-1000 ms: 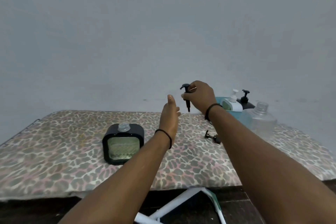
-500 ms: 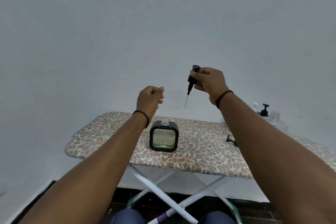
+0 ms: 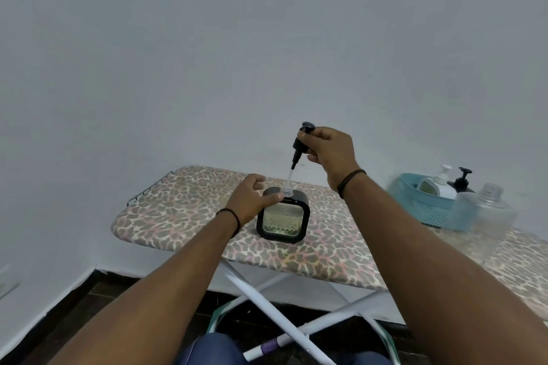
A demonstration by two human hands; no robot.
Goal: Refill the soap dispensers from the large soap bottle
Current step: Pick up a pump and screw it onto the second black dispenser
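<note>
- surface (image 3: pixel 184 210): ironing board with a leopard-print cover on crossed white legs, set against a plain pale wall; dark floor below.
- far right on the surface: teal basket (image 3: pixel 421 210) holding a white pump bottle (image 3: pixel 441 184) and a black pump bottle (image 3: pixel 462 181); both upright.
- large clear soap bottle (image 3: pixel 489 210) stands just in front of the basket, cap off, blurred; fill level cannot be told.
- nothing lies between the hands and the black dispenser (image 3: pixel 283 221).
- black dispenser: square, black frame, clear window showing pale greenish liquid; stands upright near the board's middle, neck open.
- left hand (image 3: pixel 252 198): grip curled on the dispenser's top left corner, thumb beside the neck.
- right hand (image 3: pixel 329 154): grip pinches the black pump head (image 3: pixel 299 145) above the dispenser; the clear tube tip sits at the neck.
</note>
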